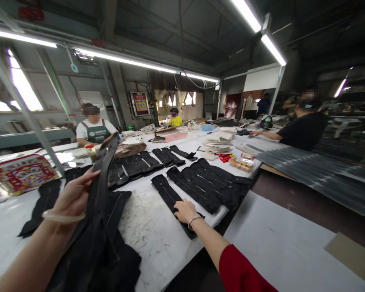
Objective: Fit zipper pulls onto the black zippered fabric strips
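1. Nearest the camera, your left forearm [33, 251] rises beside a long black piece [99, 188], which hangs from your left hand [76, 190] in front of other dark pieces on the white table [153, 235].
2. Your left hand pinches that piece along its edge, well up its length; the fingertips are partly hidden by the material.
3. Judging by its droop and folds, the piece is light and soft, with some body along the banded edge. It looks hard to break but easy to crease; that firmer edge offers you the surest hold.
4. Your right hand [185, 211] lies palm down on the near part of a flat black strip [164, 187], just beside a row of similar strips [205, 184]. Its fingers are slightly bent and close together; you cannot tell whether they pinch or merely press. Taking such a limp strip by its end seems easiest.
5. Your left wrist is raised, wearing a pale bangle [63, 217]; your right arm reaches forward and inward from a red sleeve [241, 267], low over the table's edge.
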